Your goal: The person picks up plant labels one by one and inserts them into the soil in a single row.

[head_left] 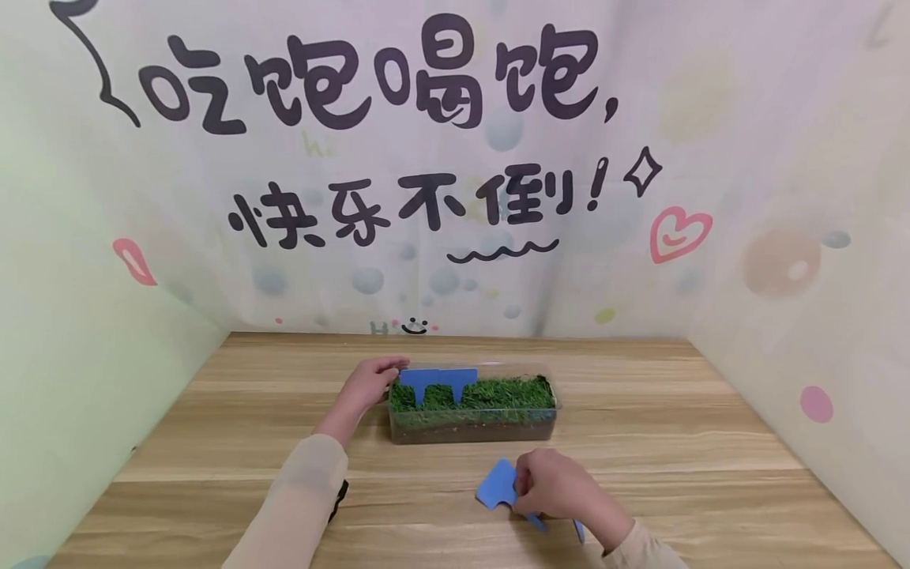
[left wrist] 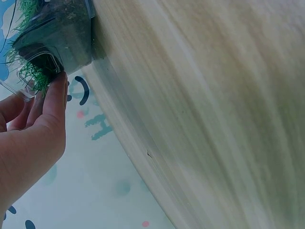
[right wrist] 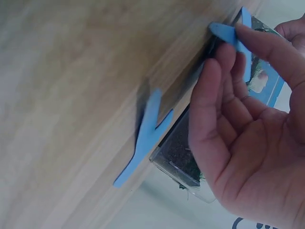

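Note:
A clear plastic box (head_left: 469, 427) of green artificial-looking grass (head_left: 505, 393) over brown soil stands on the table. Two blue T-shaped plant labels (head_left: 421, 378) are upright in the grass near its left end. My left hand (head_left: 370, 382) holds that end; in the left wrist view its fingers (left wrist: 56, 98) meet the wall and rim. In front of the box, my right hand (head_left: 558, 486) pinches another blue plant label (head_left: 495, 484) between thumb and fingers. One more blue plant label (right wrist: 145, 138) lies on the table, mostly hidden by the right hand in the head view.
The wood-grain table (head_left: 235, 427) meets a printed cloth backdrop (head_left: 441, 292) behind the box. Pale walls (head_left: 817, 332) close off both sides.

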`<state>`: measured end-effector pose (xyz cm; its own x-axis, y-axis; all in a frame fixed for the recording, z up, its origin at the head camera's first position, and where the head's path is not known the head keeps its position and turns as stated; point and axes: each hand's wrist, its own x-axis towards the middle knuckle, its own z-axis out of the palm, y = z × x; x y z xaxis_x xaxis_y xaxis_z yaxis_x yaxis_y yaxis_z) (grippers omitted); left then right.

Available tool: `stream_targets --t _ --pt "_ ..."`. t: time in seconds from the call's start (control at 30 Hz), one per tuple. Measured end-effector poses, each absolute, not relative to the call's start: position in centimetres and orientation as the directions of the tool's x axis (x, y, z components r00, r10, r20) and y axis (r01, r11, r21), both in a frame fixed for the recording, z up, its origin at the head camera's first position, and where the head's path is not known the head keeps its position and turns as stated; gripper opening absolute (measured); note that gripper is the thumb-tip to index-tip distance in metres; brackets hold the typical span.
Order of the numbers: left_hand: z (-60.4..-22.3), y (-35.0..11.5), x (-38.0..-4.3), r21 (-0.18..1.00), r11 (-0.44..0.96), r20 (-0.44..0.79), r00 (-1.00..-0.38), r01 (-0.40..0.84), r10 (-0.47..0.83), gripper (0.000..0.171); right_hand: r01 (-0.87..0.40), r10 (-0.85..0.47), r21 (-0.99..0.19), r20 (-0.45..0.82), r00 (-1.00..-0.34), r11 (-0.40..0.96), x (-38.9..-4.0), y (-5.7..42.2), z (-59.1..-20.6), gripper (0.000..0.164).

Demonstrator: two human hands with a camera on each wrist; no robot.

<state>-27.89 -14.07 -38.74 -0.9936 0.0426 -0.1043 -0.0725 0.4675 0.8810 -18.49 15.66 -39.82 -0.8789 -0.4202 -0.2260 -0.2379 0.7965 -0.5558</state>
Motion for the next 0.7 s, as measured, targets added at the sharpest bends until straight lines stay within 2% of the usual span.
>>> stream_targets --t 0.27,0.7 --pt "-38.91 -14.03 -28.15 0.881 0.466 -0.105 -0.994 -0.078 0.031 0.038 -0.259 -0.530 -0.679 -0.223 -0.818 0.686 -18.74 16.12 -40.06 0.014" --pt "-38.94 -14.15 -28.05 0.881 0.465 -0.108 -0.994 -0.082 0.031 0.038 -0.188 -0.546 -0.766 -0.242 -0.802 0.615 -18.66 16.20 -40.01 0.011"
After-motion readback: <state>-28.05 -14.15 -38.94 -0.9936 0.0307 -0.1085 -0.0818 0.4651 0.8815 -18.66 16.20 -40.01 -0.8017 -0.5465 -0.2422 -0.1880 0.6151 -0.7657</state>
